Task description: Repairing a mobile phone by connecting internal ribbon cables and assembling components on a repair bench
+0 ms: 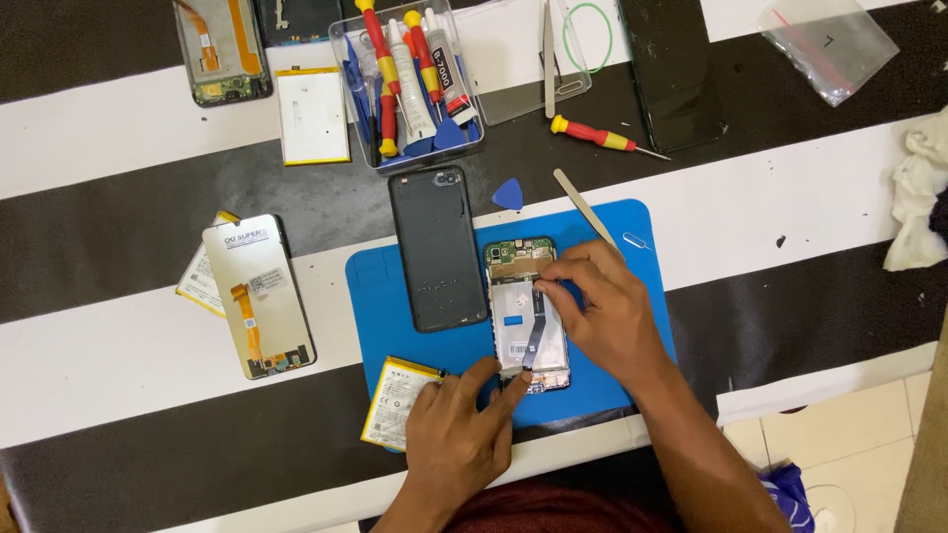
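Note:
An opened phone [523,326] lies on a blue work mat [449,345], its circuit board and a dark flex cable showing. My left hand [459,424] presses the lower end of the phone with a fingertip. The fingertips of my right hand [607,311] pinch at the upper end of the flex cable near the board. The phone's dark back cover [436,247] lies on the mat just left of the phone. A yellow-edged battery [395,400] rests at the mat's lower left, beside my left hand.
A clear tool box [410,84] of screwdrivers and glue tubes stands at the back. Near it lie a red-yellow screwdriver [602,136], a metal spudger [585,207], a blue pick [509,194], a replacement screen [259,296], another battery [312,116] and a dark phone [673,69].

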